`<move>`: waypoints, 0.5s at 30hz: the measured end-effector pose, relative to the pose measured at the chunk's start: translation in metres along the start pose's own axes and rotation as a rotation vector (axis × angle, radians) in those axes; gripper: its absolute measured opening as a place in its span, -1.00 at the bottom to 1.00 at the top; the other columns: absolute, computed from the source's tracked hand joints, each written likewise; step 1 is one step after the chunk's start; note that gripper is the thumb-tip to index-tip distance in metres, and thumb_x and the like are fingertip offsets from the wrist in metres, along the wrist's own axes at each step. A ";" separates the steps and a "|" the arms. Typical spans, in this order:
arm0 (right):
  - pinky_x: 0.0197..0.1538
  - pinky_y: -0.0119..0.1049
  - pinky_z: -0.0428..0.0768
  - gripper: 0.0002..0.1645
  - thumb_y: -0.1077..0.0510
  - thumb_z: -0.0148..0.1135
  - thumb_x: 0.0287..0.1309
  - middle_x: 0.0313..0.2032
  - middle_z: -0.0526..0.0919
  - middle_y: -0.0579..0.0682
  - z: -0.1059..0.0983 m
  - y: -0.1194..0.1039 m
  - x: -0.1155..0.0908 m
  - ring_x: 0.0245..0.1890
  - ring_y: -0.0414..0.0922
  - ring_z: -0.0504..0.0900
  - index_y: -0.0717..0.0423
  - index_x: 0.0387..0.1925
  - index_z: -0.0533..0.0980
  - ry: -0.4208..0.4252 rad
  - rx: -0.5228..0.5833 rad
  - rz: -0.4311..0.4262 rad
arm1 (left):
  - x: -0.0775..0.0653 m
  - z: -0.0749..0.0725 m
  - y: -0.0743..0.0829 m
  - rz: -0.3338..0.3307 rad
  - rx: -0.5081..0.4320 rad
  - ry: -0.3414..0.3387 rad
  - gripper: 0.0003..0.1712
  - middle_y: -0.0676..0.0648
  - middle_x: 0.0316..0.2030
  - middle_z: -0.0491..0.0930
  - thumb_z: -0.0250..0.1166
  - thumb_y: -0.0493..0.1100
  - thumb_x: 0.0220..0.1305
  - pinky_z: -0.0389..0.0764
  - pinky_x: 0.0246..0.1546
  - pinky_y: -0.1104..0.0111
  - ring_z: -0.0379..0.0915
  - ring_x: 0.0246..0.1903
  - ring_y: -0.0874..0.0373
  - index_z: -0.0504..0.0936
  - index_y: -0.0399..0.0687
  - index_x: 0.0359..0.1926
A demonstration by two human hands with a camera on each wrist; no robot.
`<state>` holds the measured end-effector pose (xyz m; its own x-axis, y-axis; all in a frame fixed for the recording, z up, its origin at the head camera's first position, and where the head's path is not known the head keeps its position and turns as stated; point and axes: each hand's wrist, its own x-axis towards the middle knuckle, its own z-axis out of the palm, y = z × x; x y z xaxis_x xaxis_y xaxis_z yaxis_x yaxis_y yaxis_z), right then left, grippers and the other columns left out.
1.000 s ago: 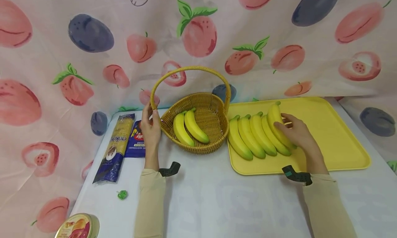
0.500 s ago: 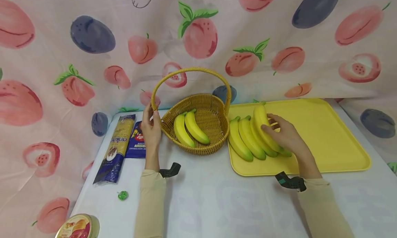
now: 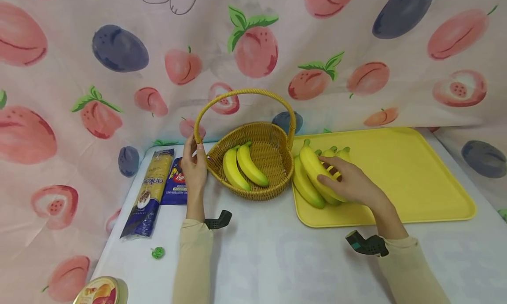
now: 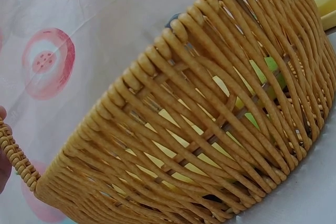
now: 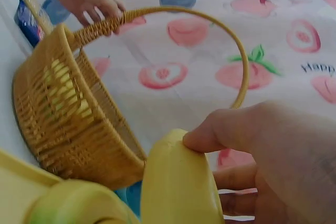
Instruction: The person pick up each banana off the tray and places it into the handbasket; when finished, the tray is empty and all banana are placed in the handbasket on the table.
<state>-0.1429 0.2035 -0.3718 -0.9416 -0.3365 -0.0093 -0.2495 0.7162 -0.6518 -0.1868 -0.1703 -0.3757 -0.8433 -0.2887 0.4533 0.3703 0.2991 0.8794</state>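
Basket (image 3: 265,194) stood upright on the bench (image 3: 277,255), its handle (image 3: 249,91) arching over it. The left hand (image 3: 195,167) gripped the handle's foot at the left side of the basket. The right hand (image 3: 352,183), just right of the basket, grasped a banana (image 3: 314,167) between thumb and fingers, the stem end angled up and toward the basket's back. Two bananas (image 3: 251,167) lay side by side in the basket, in its left half; yellow and green showed through the gaps in its wall. A tray (image 3: 412,176) lay right of the basket, with several other bananas (image 3: 308,189) at the end nearest the basket, partly hidden by the right hand and its banana. Left of the basket lay a blue pack (image 3: 174,188), partly behind the left arm, and farther left a long pack (image 3: 152,176). In front and to the left of the basket were a small green ball (image 3: 157,252) and, farther off, a tin (image 3: 101,291). A fruit-print cloth (image 3: 313,35) hung behind the basket.
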 end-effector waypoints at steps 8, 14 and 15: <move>-0.06 -0.09 0.53 -0.31 -0.11 0.14 0.24 0.04 0.54 0.05 0.012 -0.013 0.002 -0.06 -0.05 0.52 0.09 0.31 0.29 -0.073 0.014 -0.103 | 0.001 0.003 0.004 -0.019 0.019 0.004 -0.54 -0.19 0.16 0.50 -0.02 -0.25 0.42 0.48 0.09 0.15 0.40 0.18 0.01 0.35 -0.10 0.31; 0.00 -0.08 0.53 -0.28 -0.17 0.14 0.22 0.10 0.52 0.01 0.026 -0.027 0.014 -0.03 -0.07 0.53 0.05 0.33 0.28 -0.070 0.059 -0.130 | -0.001 0.002 0.004 -0.033 0.015 0.010 -0.54 -0.18 0.15 0.50 -0.02 -0.26 0.41 0.46 0.12 0.10 0.40 0.18 0.02 0.35 -0.09 0.31; 0.01 -0.07 0.53 -0.27 -0.18 0.14 0.22 0.12 0.51 0.00 0.028 -0.029 0.016 -0.02 -0.07 0.53 0.05 0.33 0.28 -0.066 0.068 -0.128 | -0.001 0.002 0.003 -0.035 0.009 0.009 -0.54 -0.19 0.15 0.50 -0.02 -0.26 0.41 0.46 0.12 0.10 0.40 0.18 0.01 0.35 -0.10 0.31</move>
<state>-0.1444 0.1597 -0.3744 -0.8856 -0.4636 0.0289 -0.3486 0.6221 -0.7010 -0.1853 -0.1674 -0.3735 -0.8521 -0.3072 0.4238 0.3374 0.2967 0.8934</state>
